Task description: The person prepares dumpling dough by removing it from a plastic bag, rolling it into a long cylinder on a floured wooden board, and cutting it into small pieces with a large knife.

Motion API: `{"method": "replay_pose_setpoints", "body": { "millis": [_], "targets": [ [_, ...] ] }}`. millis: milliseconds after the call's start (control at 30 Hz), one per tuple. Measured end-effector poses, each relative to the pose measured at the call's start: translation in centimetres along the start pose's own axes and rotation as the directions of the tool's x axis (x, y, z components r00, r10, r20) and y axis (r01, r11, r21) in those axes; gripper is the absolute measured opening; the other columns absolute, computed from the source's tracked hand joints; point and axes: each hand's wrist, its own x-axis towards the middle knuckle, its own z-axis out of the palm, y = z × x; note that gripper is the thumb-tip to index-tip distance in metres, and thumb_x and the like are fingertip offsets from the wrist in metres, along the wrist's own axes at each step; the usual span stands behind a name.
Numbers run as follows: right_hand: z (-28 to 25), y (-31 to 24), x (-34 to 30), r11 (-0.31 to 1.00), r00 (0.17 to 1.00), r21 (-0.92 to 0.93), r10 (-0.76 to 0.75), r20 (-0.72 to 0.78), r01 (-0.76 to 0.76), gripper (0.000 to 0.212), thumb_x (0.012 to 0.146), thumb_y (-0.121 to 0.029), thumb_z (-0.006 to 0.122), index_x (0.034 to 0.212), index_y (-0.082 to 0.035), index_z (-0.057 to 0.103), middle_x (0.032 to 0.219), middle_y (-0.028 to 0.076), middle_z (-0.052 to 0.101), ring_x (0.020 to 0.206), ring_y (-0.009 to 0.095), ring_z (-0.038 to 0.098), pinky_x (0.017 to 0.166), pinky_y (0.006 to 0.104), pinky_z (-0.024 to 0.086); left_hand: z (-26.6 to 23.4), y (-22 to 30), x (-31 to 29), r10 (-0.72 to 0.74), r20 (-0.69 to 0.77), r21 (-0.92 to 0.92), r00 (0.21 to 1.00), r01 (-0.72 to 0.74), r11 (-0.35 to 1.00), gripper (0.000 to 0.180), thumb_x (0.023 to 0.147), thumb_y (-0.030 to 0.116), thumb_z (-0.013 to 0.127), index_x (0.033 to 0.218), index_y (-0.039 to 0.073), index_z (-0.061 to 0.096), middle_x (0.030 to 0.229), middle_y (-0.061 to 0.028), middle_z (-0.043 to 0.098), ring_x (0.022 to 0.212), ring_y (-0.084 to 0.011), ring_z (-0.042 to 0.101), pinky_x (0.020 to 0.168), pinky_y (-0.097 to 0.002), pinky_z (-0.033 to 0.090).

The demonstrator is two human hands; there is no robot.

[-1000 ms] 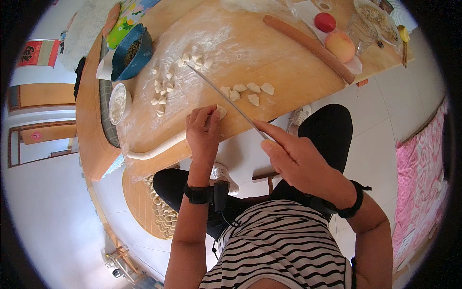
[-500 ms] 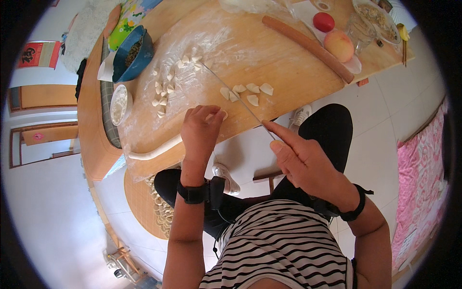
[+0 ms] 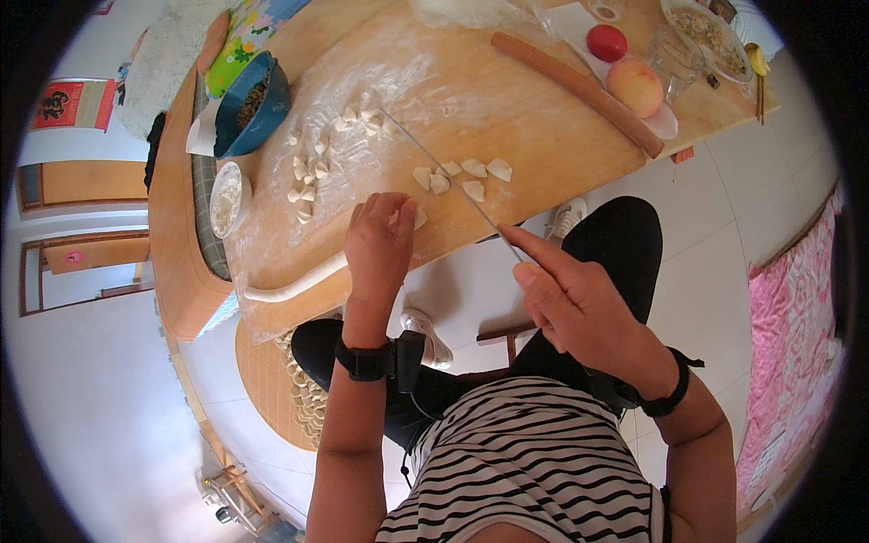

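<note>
My left hand [image 3: 378, 240] is closed over the right end of a long white dough rope [image 3: 299, 284] at the table's near edge. The dough's tip peeks out beside the fingers. My right hand [image 3: 579, 303] grips a knife [image 3: 439, 167], its handle mostly hidden in the fist. Seen nearly edge-on, the thin blade slants up and left over the table. Several cut dough pieces [image 3: 472, 190] lie around and to the right of the blade. A looser group of small dough pieces [image 3: 321, 145] is scattered on the floured wood farther left.
On the left stand a white bowl of flour [image 3: 228, 201] and a blue bowl with dark filling [image 3: 253, 104]. A rolling pin [image 3: 579, 93] lies at the far right, near a red round thing [image 3: 606, 42] and a peach [image 3: 635, 87]. Below the table's left is a round tray of dumplings [image 3: 262, 389].
The fingers of my left hand have drawn slightly left and inward at the dough's end. My right hand and the knife are almost where they were.
</note>
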Motion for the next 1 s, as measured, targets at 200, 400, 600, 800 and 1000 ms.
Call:
{"method": "replay_pose_setpoints", "body": {
  "millis": [200,400,600,800,1000],
  "targets": [
    [-0.2,-0.6,-0.1,1.0,1.0,-0.003,0.007,0.01,-0.007,0.047,0.101,-0.03,0.043,0.138,0.0,0.042,0.06,0.009,0.053,0.054,0.018,0.059,0.055,0.0309,0.048,1.7,-1.0,3.1,-0.089,0.068,0.014,0.994,0.089,0.996,0.018,0.086,0.017,0.064,0.097,0.004,0.069,0.085,-0.0118,0.066,0.077,-0.0258,0.065,0.07,-0.0356,0.051],
    [-0.4,-0.2,-0.1,0.999,0.999,-0.017,-0.029,-0.013,0.029,0.048,0.102,-0.031,0.043,0.137,0.001,0.043,0.062,0.011,0.053,0.055,0.019,0.058,0.055,0.0312,0.046,1.8,-0.5,3.8,-0.092,0.08,-0.104,0.993,0.1,0.989,0.017,0.083,0.011,0.065,0.098,0.005,0.069,0.082,-0.0121,0.066,0.072,-0.0222,0.066,0.066,-0.0323,0.051],
    [-0.7,-0.1,0.1,0.999,0.999,-0.027,-0.043,-0.017,0.042,0.047,0.102,-0.032,0.042,0.136,0.001,0.043,0.064,0.012,0.054,0.054,0.019,0.057,0.055,0.0311,0.046,1.5,-0.4,3.9,-0.068,0.128,-0.138,0.99,0.085,0.987,0.015,0.082,0.01,0.067,0.094,0.003,0.07,0.083,-0.0111,0.068,0.072,-0.0194,0.066,0.067,-0.0287,0.051],
    [-0.5,0.3,0.3,0.997,0.997,0.005,-0.078,-0.029,0.078,0.045,0.103,-0.024,0.041,0.141,0.001,0.039,0.059,0.002,0.048,0.048,0.009,0.045,0.047,0.0233,0.038,1.4,-1.7,4.1,-0.161,-0.013,-0.138,0.987,0.157,0.978,0.017,0.083,0.012,0.066,0.096,0.003,0.071,0.082,-0.0129,0.067,0.072,-0.0238,0.066,0.067,-0.0313,0.051],
    [-0.2,0.1,0.4,1.0,1.0,0.0,-0.015,0.005,0.015,0.046,0.102,-0.027,0.042,0.139,-0.001,0.041,0.06,0.009,0.053,0.051,0.017,0.053,0.051,0.0287,0.043,-1.0,-1.5,2.2,-0.196,0.133,-0.127,0.971,0.213,0.969,0.023,0.087,0.017,0.066,0.103,0.001,0.069,0.09,-0.012,0.071,0.08,-0.0175,0.068,0.073,-0.03,0.052]
  ]
}}
